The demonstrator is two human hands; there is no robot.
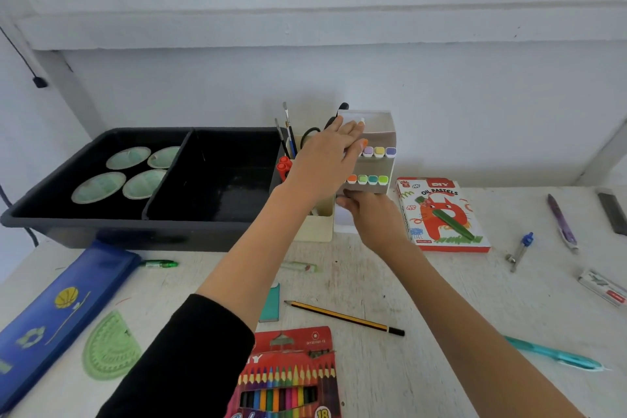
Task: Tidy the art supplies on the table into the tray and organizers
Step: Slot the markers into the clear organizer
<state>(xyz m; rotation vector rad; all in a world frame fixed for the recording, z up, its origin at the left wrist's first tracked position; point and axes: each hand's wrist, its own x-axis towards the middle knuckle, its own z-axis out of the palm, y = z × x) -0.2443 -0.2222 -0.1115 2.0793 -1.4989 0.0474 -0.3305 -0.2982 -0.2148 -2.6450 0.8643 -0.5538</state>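
A white tiered marker organizer [383, 127] stands at the back of the table with pastel-capped markers in two rows. My left hand [329, 163] reaches over its front and presses an orange-capped marker [363, 143] into the upper row. Below it, my right hand [371, 214] grips the organizer's base. To the left is a cream pen holder [319, 226] with brushes, scissors and red markers. Further left sits a black two-part tray [101, 229] with several pale green palettes in its left section.
Loose on the table: an oil pastels box [441, 214], purple pen [561, 222], blue-capped tube [520, 249], eraser pack [602, 287], teal pen [556, 355], pencil [342, 317], coloured pencil pack [288, 373], teal eraser [271, 304], green protractor [110, 346], blue pencil case [57, 312], green pen [159, 264].
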